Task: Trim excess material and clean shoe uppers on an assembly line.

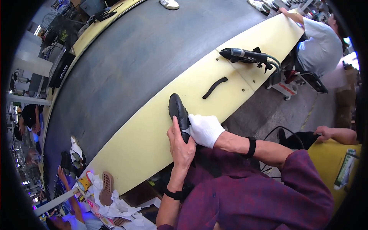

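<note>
black shoe (178, 112), white glove (205, 129), pale yellow bench (153, 134), perhaps maroon checked sleeve (268, 191).

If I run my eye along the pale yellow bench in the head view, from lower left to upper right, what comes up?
Brown shoe sole → black shoe held by the bare left hand and white-gloved right hand → curved black strip → black handheld tool → another person's arm.

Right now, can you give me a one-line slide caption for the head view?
Bare left hand and white-gloved right hand hold a black shoe over a pale yellow workbench beside a dark conveyor belt.
</note>
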### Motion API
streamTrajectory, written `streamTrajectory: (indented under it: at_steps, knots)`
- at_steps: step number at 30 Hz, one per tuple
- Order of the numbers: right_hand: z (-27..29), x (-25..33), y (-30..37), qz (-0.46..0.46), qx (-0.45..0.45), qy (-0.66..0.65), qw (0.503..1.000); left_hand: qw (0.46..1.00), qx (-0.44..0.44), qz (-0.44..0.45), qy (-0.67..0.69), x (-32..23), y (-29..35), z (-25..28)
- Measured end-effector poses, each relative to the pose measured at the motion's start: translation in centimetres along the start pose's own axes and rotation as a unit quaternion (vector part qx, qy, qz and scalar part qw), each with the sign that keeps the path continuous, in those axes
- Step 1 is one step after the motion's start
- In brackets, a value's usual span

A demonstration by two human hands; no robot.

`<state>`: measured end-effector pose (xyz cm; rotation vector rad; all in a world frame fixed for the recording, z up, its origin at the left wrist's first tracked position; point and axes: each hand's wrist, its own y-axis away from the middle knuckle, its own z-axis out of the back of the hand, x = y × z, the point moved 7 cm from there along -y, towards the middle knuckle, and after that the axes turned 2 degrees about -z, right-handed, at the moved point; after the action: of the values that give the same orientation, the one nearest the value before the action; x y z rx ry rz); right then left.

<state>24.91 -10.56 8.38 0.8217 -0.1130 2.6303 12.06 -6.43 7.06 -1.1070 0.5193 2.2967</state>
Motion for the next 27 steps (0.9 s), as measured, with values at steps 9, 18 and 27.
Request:
streamTrajectory:
  at_steps: [9, 18, 27]
  knots:
    - [-0.2, -3.0, -1.4, 0.004, -0.062, -0.028, 0.998, 0.997, 0.015, -0.019, 0.080, 1.4, -0.9, 0.0]
    - [-0.7, -9.4, -0.1, -0.305, -0.009, -0.383, 0.872, 0.837, 0.100, 0.109, 0.526, 5.8, -1.4, 2.2]
    - [1.4, 1.0, -1.8, 0.153, -0.036, -0.063, 0.985, 0.876, 0.080, 0.084, 0.469, 7.0, -1.4, 3.0]
